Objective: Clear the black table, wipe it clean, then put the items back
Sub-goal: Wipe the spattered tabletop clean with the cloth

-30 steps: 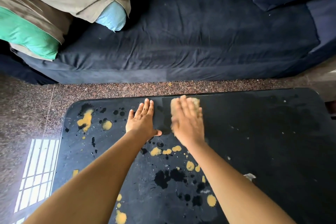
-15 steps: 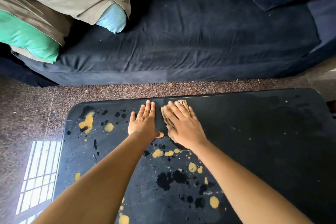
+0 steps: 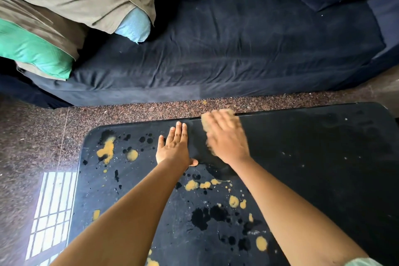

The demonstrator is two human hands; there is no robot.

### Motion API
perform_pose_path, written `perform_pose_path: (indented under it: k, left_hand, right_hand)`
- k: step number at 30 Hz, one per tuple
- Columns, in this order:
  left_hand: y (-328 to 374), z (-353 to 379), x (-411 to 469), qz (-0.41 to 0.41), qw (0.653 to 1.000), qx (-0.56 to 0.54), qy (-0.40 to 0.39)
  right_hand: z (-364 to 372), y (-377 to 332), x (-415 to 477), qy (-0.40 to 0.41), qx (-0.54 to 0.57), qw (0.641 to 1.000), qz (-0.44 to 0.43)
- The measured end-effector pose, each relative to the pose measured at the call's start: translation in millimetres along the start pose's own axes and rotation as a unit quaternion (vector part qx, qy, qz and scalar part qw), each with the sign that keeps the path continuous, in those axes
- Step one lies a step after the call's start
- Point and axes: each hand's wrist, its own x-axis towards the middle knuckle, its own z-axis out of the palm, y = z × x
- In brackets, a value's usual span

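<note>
The black table (image 3: 313,168) fills the lower part of the head view, its left half marked with yellow and dark blotches (image 3: 106,150). My left hand (image 3: 176,149) lies flat on the tabletop near the far edge, fingers straight and together. Just to its right, my right hand (image 3: 225,136) presses a tan cloth (image 3: 228,112) onto the table at the far edge. That hand is blurred by motion, and most of the cloth is hidden beneath it.
A dark navy sofa (image 3: 237,49) with cushions runs along the far side, across a strip of speckled floor (image 3: 129,111). Olive, green and light blue pillows (image 3: 64,6) are piled at its left end.
My right hand slid the cloth toward me and slightly left, then away again to the table's far edge. The left hand has stayed flat in place.
</note>
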Motion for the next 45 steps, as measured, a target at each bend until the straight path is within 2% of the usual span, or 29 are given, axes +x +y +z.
perform_pose_path:
  k: [2, 3, 4, 5, 7, 8, 9, 10, 11, 13, 15, 17, 18, 23, 26, 27, 28, 29, 32, 34, 35, 37, 39, 40, 41, 42, 45]
  left_hand:
    - [-0.7, -1.0, 0.3, 0.001, 1.0, 0.004, -0.004]
    - [-0.9, -1.0, 0.2, 0.002, 1.0, 0.003, -0.006]
    - [-0.5, -0.7, -0.1, 0.002, 1.0, 0.002, -0.008]
    - [-0.3, -0.4, -0.3, 0.002, 1.0, 0.003, -0.007]
    - [-0.3, -0.7, -0.6, 0.002, 1.0, 0.003, -0.005]
    - [-0.8, -0.8, -0.6, 0.001, 1.0, 0.001, -0.003]
    - [-0.6, -0.4, -0.7, 0.001, 1.0, 0.0, -0.001]
    - [-0.8, -0.5, -0.8, 0.0, 1.0, 0.0, 0.0]
    - [-1.3, -1.0, -0.9, 0.001, 1.0, -0.001, -0.002]
    - [-1.0, 0.2, -1.3, 0.002, 1.0, -0.003, 0.0]
    - [-1.0, 1.2, -2.0, 0.001, 1.0, -0.01, 0.009]
    - [-0.9, 2.6, -1.7, 0.005, 1.0, -0.017, 0.014]
    - [-0.9, 3.5, -1.5, 0.006, 1.0, -0.019, 0.017]
    - [-4.5, 6.5, -3.2, 0.016, 0.998, -0.026, 0.048]
    - [-5.9, 12.7, -14.3, 0.023, 0.996, -0.016, 0.089]
    - [-7.1, 16.6, -21.1, 0.025, 0.993, -0.016, 0.111]
    - [-8.2, 23.2, -28.5, 0.027, 0.991, -0.027, 0.131]
    - [-8.7, 30.0, -37.0, 0.026, 0.988, -0.048, 0.147]
    - [-7.0, 52.6, -65.8, 0.021, 0.982, -0.102, 0.156]
    - [-3.1, 67.7, -85.3, 0.018, 0.982, -0.111, 0.151]
    - [-0.7, 75.2, -94.2, 0.015, 0.982, -0.113, 0.149]
    - [5.4, 89.7, -112.1, 0.002, 0.984, -0.11, 0.139]
    - [9.7, 103.6, -127.4, -0.019, 0.987, -0.102, 0.119]
    - [11.8, 109.5, -133.4, -0.031, 0.989, -0.098, 0.108]
    - [13.8, 115.0, -138.3, -0.041, 0.99, -0.096, 0.095]
    - [16.1, 119.5, -143.4, -0.049, 0.991, -0.094, 0.082]
    - [20.7, 126.9, -150.4, -0.064, 0.992, -0.086, 0.064]
  right_hand:
    - [-2.9, 15.0, -14.2, 0.047, 0.011, 0.987, 0.153]
    - [-3.1, 12.2, -20.3, 0.055, 0.019, 0.978, 0.199]
    - [-1.2, 4.5, -26.6, 0.051, 0.028, 0.978, 0.199]
    - [1.7, -6.2, -33.4, 0.039, 0.036, 0.987, 0.154]
    - [5.1, -19.0, -49.9, 0.002, 0.035, 0.999, -0.02]
    - [5.5, -13.4, -57.4, -0.013, 0.012, 0.994, -0.106]
    - [4.5, -0.6, -62.1, -0.024, -0.009, 0.986, -0.163]
    - [4.1, 13.4, -64.9, -0.035, -0.021, 0.983, -0.179]
    - [2.8, 25.4, -67.2, -0.045, -0.017, 0.988, -0.149]
    - [-0.1, 37.0, -70.7, -0.032, 0.02, 0.999, 0.012]
    - [-2.8, 21.5, -65.1, 0.006, 0.031, 0.988, 0.151]
    - [-1.6, -5.1, -51.6, 0.029, 0.051, 0.975, 0.214]
    - [-1.5, -17.5, -43.2, 0.021, 0.071, 0.974, 0.212]
    - [-11.0, -31.5, -25.4, -0.04, 0.083, 0.995, 0.029]
    - [-12.1, 3.6, -45.3, -0.08, 0.065, 0.985, -0.135]
    - [-12.6, 16.9, -53.5, -0.084, 0.062, 0.981, -0.162]
    - [-11.5, 28.4, -59.6, -0.076, 0.07, 0.983, -0.15]
    - [-10.3, 34.1, -62.0, -0.061, 0.09, 0.989, -0.101]
    - [-8.1, 9.1, -50.1, -0.02, 0.111, 0.989, 0.099]
    - [-8.9, -20.8, -36.0, -0.006, 0.103, 0.986, 0.129]
    - [-8.5, -31.3, -30.3, -0.011, 0.104, 0.989, 0.104]
    - [-12.0, -36.0, -28.4, -0.054, 0.094, 0.994, -0.007]
    - [-15.2, -18.1, -39.7, -0.104, 0.089, 0.982, -0.132]
    - [-15.8, -4.0, -50.1, -0.11, 0.092, 0.976, -0.165]
    - [-14.4, 10.9, -62.7, -0.095, 0.097, 0.977, -0.162]
    - [-12.6, 24.1, -77.1, -0.072, 0.101, 0.984, -0.124]
    - [-2.6, 22.8, -109.5, -0.03, 0.078, 0.995, 0.055]
